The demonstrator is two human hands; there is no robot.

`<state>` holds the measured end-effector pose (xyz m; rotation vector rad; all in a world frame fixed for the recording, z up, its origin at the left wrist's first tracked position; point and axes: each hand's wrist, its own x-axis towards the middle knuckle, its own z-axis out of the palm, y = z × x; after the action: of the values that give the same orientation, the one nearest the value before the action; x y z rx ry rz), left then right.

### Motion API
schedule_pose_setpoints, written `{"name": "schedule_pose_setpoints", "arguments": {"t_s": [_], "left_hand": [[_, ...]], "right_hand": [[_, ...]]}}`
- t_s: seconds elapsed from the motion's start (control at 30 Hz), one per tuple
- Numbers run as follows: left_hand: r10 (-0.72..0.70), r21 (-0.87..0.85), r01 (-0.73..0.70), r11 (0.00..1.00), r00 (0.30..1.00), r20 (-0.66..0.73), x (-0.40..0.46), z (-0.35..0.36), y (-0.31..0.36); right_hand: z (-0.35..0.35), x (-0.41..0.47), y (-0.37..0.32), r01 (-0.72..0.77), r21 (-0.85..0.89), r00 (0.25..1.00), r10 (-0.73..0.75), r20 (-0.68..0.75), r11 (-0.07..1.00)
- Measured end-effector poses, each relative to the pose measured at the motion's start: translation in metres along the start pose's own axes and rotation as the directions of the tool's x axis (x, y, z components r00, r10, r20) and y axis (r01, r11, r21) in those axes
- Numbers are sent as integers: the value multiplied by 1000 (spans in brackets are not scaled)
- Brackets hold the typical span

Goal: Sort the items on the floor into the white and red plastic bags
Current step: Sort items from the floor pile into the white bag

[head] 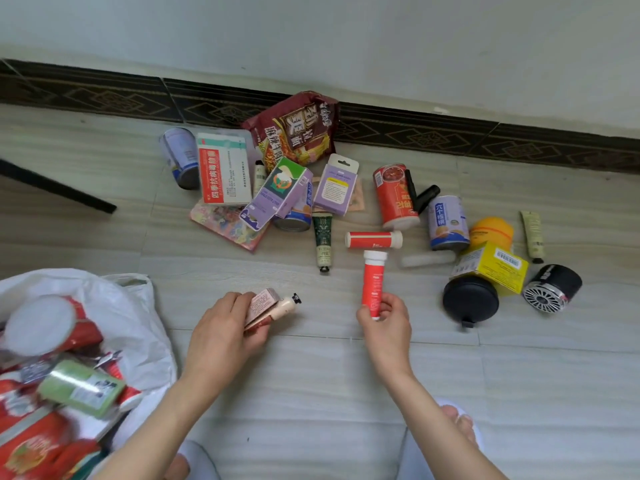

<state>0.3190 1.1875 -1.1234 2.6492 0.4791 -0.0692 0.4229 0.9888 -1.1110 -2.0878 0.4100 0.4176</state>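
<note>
My left hand [223, 332] grips a small pink cream tube with a black cap [273, 306], low over the floor. An upright red tube with a white cap [373, 282] is held at its lower end by my right hand [386, 323]. Just beyond lies a second red tube [374, 239] on its side. The white plastic bag [138, 313] lies open at lower left with red packets, a red can and a green pack inside. No red bag is in view. More items are scattered ahead by the wall.
Near the wall lie a noodle packet [298, 129], a medicine box [223, 168], purple boxes [337, 185], a red can [394, 195], blue cans [447, 221], a green tube [322, 242], a yellow box [491, 266] and black round things [470, 301]. A dark bar [52, 187] crosses at left.
</note>
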Motion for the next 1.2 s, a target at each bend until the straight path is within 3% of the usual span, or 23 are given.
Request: {"name": "schedule_pose_setpoints", "arguments": {"t_s": [0.1,0.2,0.27,0.37,0.57,0.7,0.87,1.03,1.2], "left_hand": [[-153,-124,144,982,986,-69,-27,-23,-2],[-244,-165,227,960,965,-96,-58,-44,-13],[-308,-195,277,941,939,-153,-77,-60,-21],[-418,-201,377,904,878,-232,-105,-89,-38],[-520,4,543,840,807,-278,-138,-132,-101],[-600,-31,637,770,708,-372,-131,-158,-121],[-531,-1,589,808,727,-436,-100,-168,-145],[-489,176,553,814,817,-305,-74,-165,-168],[-396,78,419,904,894,-211,-77,-164,-178]], "right_hand": [[18,-33,-13,8,54,988,-16,155,998],[44,-68,-30,-85,118,931,37,362,989],[63,-92,-39,-68,100,895,17,445,993],[88,-127,-49,34,34,861,-47,506,999],[133,-178,-59,137,-29,781,-90,619,990],[157,-194,-58,206,-85,766,-107,634,975],[174,-194,-66,212,-101,793,-111,599,972],[173,-191,-69,233,-116,804,-124,582,966],[171,-187,-68,238,-103,826,-145,545,966]]}}
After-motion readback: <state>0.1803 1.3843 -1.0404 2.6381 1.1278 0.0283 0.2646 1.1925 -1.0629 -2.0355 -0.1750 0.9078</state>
